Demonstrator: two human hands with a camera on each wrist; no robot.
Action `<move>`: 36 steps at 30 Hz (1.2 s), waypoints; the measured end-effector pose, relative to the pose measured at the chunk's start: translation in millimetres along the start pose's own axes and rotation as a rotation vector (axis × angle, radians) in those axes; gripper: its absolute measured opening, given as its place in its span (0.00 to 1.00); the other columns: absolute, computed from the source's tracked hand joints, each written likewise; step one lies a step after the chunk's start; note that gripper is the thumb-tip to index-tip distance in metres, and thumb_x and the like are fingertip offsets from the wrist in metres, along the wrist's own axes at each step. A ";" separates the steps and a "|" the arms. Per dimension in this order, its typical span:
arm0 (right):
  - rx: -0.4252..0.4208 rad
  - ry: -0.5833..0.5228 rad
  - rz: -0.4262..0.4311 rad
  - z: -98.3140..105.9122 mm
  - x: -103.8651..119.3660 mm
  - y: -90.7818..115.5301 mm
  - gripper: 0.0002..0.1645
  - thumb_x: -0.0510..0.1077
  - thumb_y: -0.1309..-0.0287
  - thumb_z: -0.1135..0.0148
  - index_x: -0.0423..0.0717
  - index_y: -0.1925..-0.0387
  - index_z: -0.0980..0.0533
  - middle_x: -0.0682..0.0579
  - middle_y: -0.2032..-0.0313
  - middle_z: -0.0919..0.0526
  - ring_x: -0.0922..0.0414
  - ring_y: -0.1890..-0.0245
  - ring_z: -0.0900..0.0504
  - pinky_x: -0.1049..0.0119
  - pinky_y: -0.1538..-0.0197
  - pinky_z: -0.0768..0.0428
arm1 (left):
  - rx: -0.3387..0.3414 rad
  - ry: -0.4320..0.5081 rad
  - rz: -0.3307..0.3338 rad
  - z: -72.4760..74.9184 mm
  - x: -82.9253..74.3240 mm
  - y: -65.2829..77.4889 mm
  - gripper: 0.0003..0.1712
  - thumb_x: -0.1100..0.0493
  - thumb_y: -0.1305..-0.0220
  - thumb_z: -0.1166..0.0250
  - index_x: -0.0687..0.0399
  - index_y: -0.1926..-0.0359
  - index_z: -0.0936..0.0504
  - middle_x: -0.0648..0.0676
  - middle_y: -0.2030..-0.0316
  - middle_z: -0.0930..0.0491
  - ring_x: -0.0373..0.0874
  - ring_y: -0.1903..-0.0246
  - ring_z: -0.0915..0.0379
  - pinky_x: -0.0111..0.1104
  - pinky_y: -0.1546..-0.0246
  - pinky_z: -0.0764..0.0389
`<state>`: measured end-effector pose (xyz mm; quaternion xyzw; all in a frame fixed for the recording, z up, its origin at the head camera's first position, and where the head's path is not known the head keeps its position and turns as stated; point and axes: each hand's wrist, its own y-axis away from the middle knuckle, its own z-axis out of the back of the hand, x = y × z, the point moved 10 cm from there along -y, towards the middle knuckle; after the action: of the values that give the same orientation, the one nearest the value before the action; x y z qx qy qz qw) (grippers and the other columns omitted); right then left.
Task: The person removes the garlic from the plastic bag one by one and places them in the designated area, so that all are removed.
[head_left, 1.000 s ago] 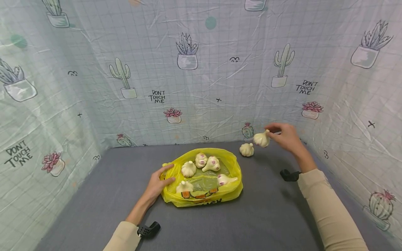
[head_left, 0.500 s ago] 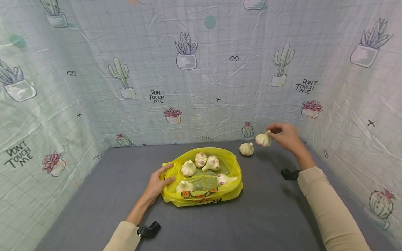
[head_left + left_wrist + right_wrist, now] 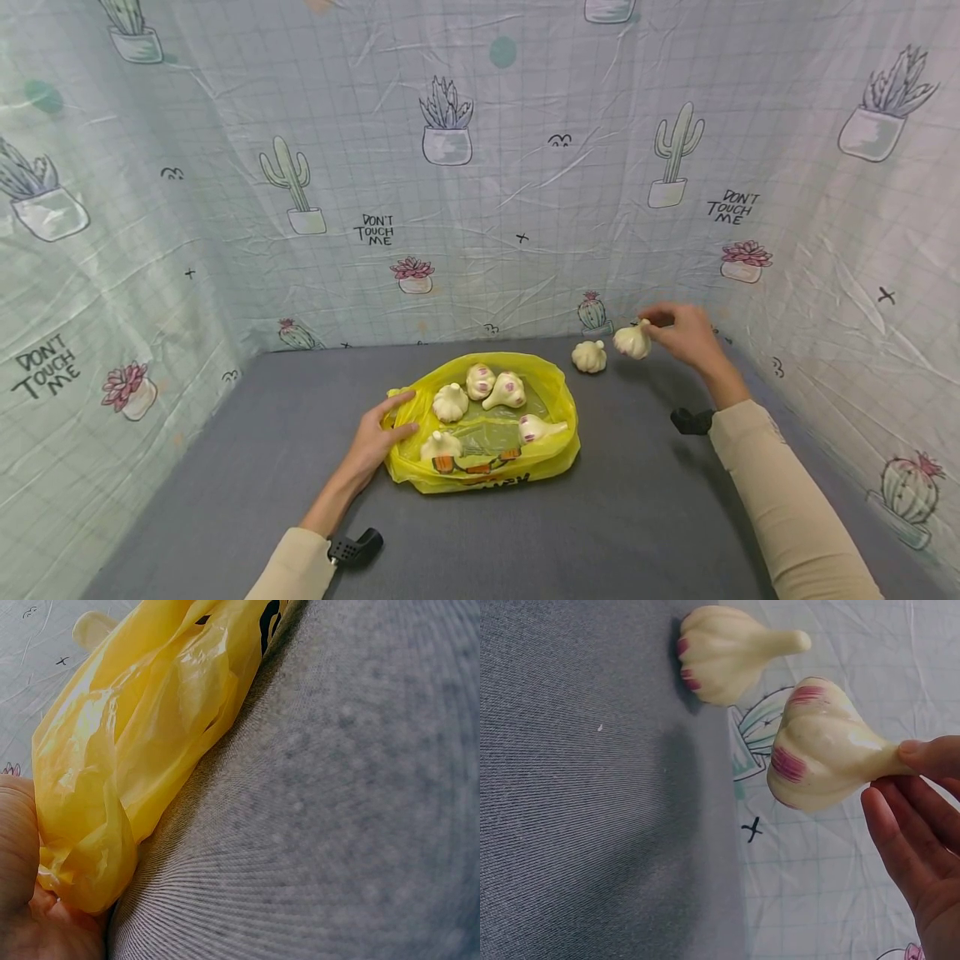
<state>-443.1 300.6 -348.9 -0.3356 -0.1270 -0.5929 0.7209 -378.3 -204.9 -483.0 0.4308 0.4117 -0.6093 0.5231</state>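
My right hand (image 3: 686, 337) pinches a garlic bulb (image 3: 632, 342) by its stem, thumb against fingers. In the right wrist view this bulb (image 3: 817, 746) is pale cream with purple streaks and hangs just above the table. Close to its left, a second garlic bulb (image 3: 589, 357) stands on the table, stem up. A yellow plastic bag (image 3: 558, 467) lies with its mouth spread wide, several garlic bulbs (image 3: 451, 403) inside. My left hand (image 3: 369, 440) holds the bag's left end, with thumb and a finger over the rim; the left wrist view shows bunched plastic (image 3: 94, 877) against the hand.
Dark grey cloth covers the table (image 3: 480, 550). A pale curtain (image 3: 480, 208) printed with potted cacti rises along the table's back and both sides. Dark wrist cameras (image 3: 356, 548) are strapped to both wrists.
My right hand has lowered the pinched garlic bulb slightly and shifted it a little to the right, toward the table beside the standing bulb. The left hand and the bag have not moved.
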 end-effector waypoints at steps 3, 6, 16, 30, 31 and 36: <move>0.006 0.004 -0.007 -0.9 -1.5 0.0 0.18 0.43 0.28 0.38 0.35 0.44 0.18 0.32 0.50 0.13 0.37 0.49 0.16 0.39 0.48 0.21 | -0.004 -0.004 -0.002 0.4 -0.7 -0.5 0.35 0.62 0.34 0.30 0.51 0.27 0.27 0.58 0.22 0.38 0.54 0.23 0.42 0.17 0.46 0.29; 0.011 0.011 -0.009 -2.1 -3.1 -0.5 0.18 0.42 0.28 0.38 0.35 0.45 0.18 0.32 0.50 0.13 0.37 0.50 0.16 0.39 0.49 0.20 | -0.009 -0.011 -0.003 0.9 -1.0 -0.9 0.35 0.62 0.34 0.29 0.50 0.27 0.26 0.58 0.22 0.38 0.54 0.23 0.42 0.17 0.46 0.29; 0.024 0.007 -0.024 -8.4 -9.7 -0.6 0.17 0.42 0.29 0.38 0.35 0.46 0.17 0.33 0.50 0.13 0.37 0.51 0.15 0.42 0.51 0.18 | -0.005 0.000 0.008 0.6 -0.2 -0.1 0.35 0.62 0.34 0.30 0.50 0.27 0.27 0.58 0.22 0.37 0.54 0.24 0.40 0.20 0.47 0.27; 0.036 0.024 -0.027 -15.3 -14.7 0.6 0.17 0.43 0.29 0.37 0.36 0.46 0.17 0.33 0.51 0.13 0.37 0.51 0.14 0.44 0.52 0.18 | -0.008 -0.006 0.006 0.1 0.9 0.1 0.35 0.62 0.34 0.30 0.50 0.27 0.27 0.58 0.22 0.37 0.54 0.24 0.40 0.29 0.40 0.25; 0.040 0.026 -0.029 -16.2 -15.7 0.5 0.17 0.43 0.29 0.37 0.36 0.46 0.17 0.33 0.50 0.13 0.38 0.51 0.14 0.44 0.52 0.18 | -0.009 -0.007 0.006 0.1 1.0 0.1 0.35 0.62 0.34 0.30 0.50 0.27 0.27 0.58 0.22 0.37 0.54 0.24 0.40 0.31 0.39 0.25; 0.051 0.031 -0.025 -19.2 -18.8 -0.3 0.17 0.43 0.29 0.37 0.36 0.46 0.17 0.33 0.51 0.13 0.38 0.51 0.14 0.46 0.54 0.17 | -0.011 -0.007 0.006 0.1 1.1 -0.3 0.35 0.63 0.34 0.30 0.50 0.27 0.27 0.58 0.22 0.37 0.54 0.24 0.41 0.36 0.36 0.25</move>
<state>-452.5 302.9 -374.0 -0.3062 -0.1350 -0.6034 0.7238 -378.7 -205.3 -484.1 0.4271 0.4116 -0.6070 0.5289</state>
